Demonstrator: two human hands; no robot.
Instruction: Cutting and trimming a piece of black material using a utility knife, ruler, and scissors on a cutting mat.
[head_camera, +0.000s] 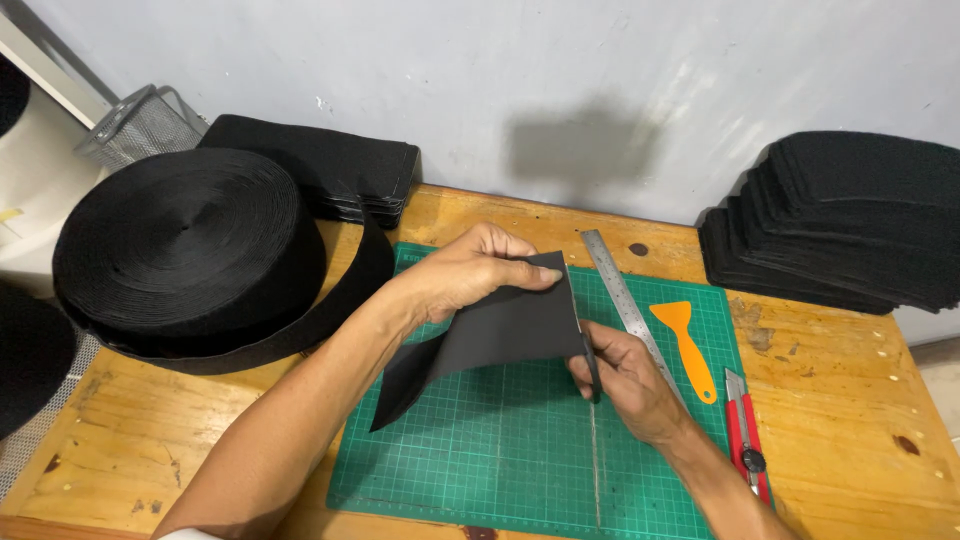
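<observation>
Head view: over the green cutting mat (480, 470), left hand (470, 270) pinched the black strip's (500, 335) far corner and right hand (620, 370) gripped its right edge, fingers closed on it; better held taut, edges aligned, clear of the steel ruler (625, 295).

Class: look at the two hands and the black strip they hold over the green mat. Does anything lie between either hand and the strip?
Nothing visible does. The left hand pinches the black strip at its top edge and the right hand grips its end, both in direct contact.
</observation>
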